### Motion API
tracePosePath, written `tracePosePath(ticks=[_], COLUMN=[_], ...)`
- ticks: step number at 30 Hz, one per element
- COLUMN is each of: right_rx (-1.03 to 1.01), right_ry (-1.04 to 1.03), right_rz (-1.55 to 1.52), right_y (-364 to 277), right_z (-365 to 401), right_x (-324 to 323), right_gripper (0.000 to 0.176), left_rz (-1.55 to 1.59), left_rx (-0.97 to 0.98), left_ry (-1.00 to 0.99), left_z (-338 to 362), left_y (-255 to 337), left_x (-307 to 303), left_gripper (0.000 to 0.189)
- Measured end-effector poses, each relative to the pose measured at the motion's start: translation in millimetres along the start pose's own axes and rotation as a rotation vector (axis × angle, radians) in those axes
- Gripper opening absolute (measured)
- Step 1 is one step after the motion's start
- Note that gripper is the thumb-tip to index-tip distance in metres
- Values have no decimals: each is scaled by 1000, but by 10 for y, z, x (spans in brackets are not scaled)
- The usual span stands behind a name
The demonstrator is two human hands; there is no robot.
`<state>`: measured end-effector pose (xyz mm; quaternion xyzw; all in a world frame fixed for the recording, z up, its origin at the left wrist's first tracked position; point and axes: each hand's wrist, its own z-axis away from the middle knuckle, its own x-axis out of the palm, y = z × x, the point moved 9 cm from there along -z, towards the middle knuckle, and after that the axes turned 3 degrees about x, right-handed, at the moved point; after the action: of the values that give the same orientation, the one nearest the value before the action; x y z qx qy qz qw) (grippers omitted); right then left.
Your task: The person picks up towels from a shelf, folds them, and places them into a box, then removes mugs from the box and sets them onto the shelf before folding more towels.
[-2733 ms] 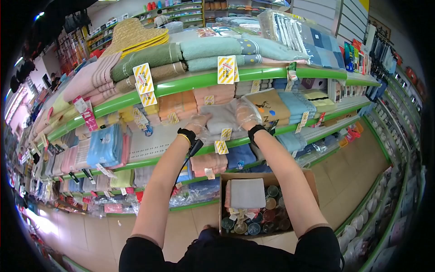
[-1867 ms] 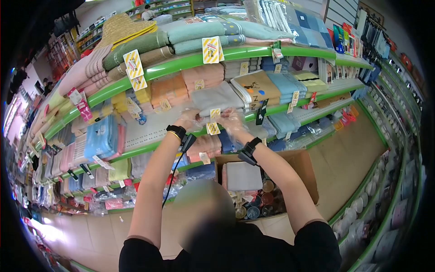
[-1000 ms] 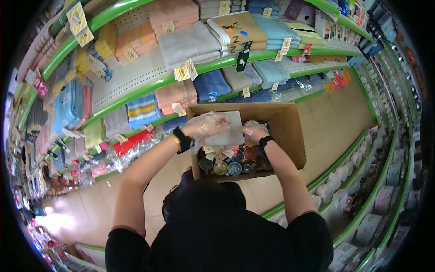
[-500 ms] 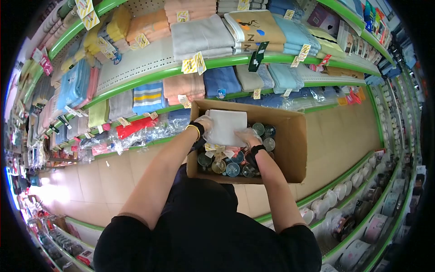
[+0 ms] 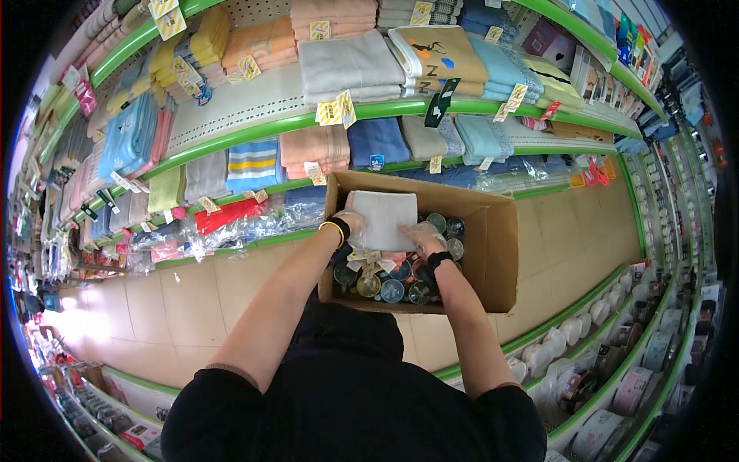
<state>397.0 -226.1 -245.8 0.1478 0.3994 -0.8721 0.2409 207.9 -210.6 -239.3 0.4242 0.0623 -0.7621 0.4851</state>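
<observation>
Left hand (image 5: 351, 223), right hand (image 5: 421, 233) now off shelf (image 5: 223, 109), seemingly gripping grey towel (image 5: 386, 218).

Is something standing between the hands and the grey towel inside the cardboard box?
Only clear plastic gloves; nothing else visible. The left hand meets the grey towel at its left edge, the right hand at its lower right corner.

Cardboard box (image 5: 490, 246) with towels (image 5: 385, 221), glassware (image 5: 392, 291)
</observation>
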Motion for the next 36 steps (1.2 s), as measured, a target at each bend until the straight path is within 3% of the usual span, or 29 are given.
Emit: tracePosePath(ticks=[2,4,6,7,9,10,12,13,14,15,16,17,19,21,23,24,27,28,29,31,34,36], right_rx=[2,-88,-37,12,16,21,91,162,159,-362,-870,-871,223,255,191,155,65,-80,14,-92,-253,-277], right_ry=[-67,-173,-146,-123,-120,-121,-104,-87,-82,-101,-113,-107,-247,-286,-516,-636,-706,-538,-535,-418,-333,-398], right_rz=[-64,-339,-325,-312,-298,-283,-355,-425,-427,-125,196,199,-687,-753,-921,-1002,-1118,-1353,-1261,-1073,-994,-946], right_y=[120,42,-36,-81,-150,-178,-242,-224,-157,-417,-625,-794,-672,-589,-715,-789,-804,-845,-805,-801,-1295,-1710], right_z=[-66,-46,107,191,263,289,340,381,357,322,548,785,1278,1340,1460,1530,1572,1402,1485,1423,1740,1902], right_x=[36,82,-22,-82,-105,-104,-96,-98,-149,-241,-178,-209,-209,-197,-121,-89,-146,-308,-368,-642,-914,-951], right_gripper=[49,45,44,44,42,40,42,45,45,49,53,53,56,55,62,66,65,57,43,41,43,44], left_rz=[-169,-228,68,66,826,826,12,10,321,637,1203,1199,2108,2065,2159,2155,1464,1650,1548,1172,1331,1296], left_rx=[42,62,82,86,-410,-406,370,375,443,506,231,237,-148,-209,98,103,478,338,294,305,427,391], left_ry=[-69,-92,188,190,361,362,644,646,751,843,330,330,326,337,296,294,491,324,336,421,369,433], left_z=[-118,-309,-474,-481,-218,58,708,472,87,-94,441,637,835,1014,977,919,882,1555,1618,1839,2100,2209], left_y=[-35,-244,-632,-557,-769,-663,244,148,-108,-318,102,313,354,474,624,599,587,950,935,880,862,705], left_x=[113,319,410,352,177,-11,-829,-689,-516,-449,-713,-905,-783,-849,-980,-925,-1092,-1356,-1351,-1470,-1516,-1579], left_gripper=[44,44,41,41,40,40,34,34,29,25,19,19,14,14,16,16,18,23,35,46,54,51])
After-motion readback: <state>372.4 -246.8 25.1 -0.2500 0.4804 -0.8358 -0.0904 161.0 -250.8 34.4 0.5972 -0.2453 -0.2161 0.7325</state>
